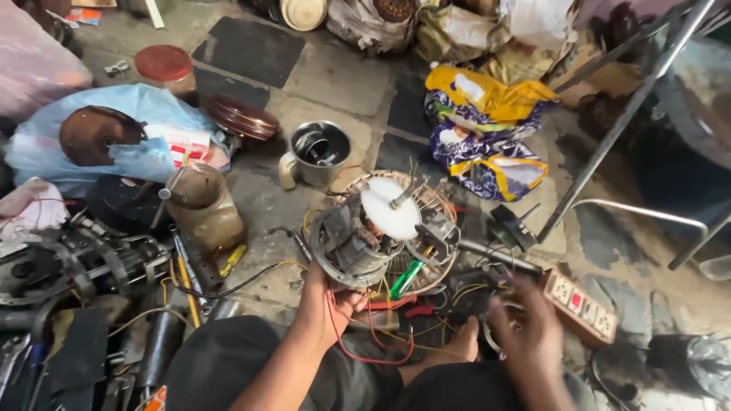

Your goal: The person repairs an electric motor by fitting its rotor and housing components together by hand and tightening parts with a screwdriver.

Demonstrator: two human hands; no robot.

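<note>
Motor [365, 236] gripped in left hand [329, 298], tilted over the floor; right hand [525, 331] blurred among wires [381, 346], grip unclear.

A motor [364, 242] with a white disc on its shaft is held up from below by the left hand [329, 298], above a round woven basket [436, 199]. Red wires [373, 346] are seen hanging from the motor past the wrist. The right hand [528, 329] is blurred and is lowered among loose wires near a power strip [580, 305]. A green screwdriver [406, 278] is laid just beneath the motor. A steel mug [316, 154] is stood behind it, and a yellow and blue bag [486, 129] is lying further right.
</note>
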